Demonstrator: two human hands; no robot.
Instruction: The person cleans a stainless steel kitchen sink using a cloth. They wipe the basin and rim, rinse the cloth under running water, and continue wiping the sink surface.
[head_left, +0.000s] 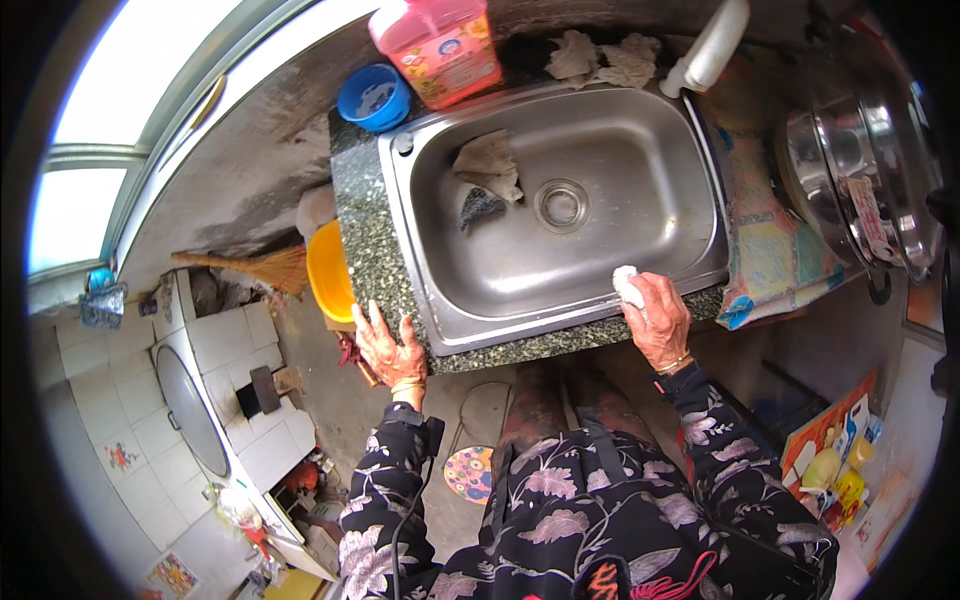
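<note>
My right hand is closed around a white wadded pad or cloth at the near rim of a stainless steel sink, towards its right side. My left hand rests with fingers spread at the near left corner of the speckled granite counter, holding nothing. Inside the sink, a crumpled beige cloth and a dark scouring pad lie left of the drain strainer. The underside of the white pad is hidden by my fingers.
Behind the sink stand a blue plastic bowl, a pink detergent jug, crumpled rags and a white faucet or pipe. Metal pots are at the right beside a patterned cloth. A yellow basin and straw broom are left.
</note>
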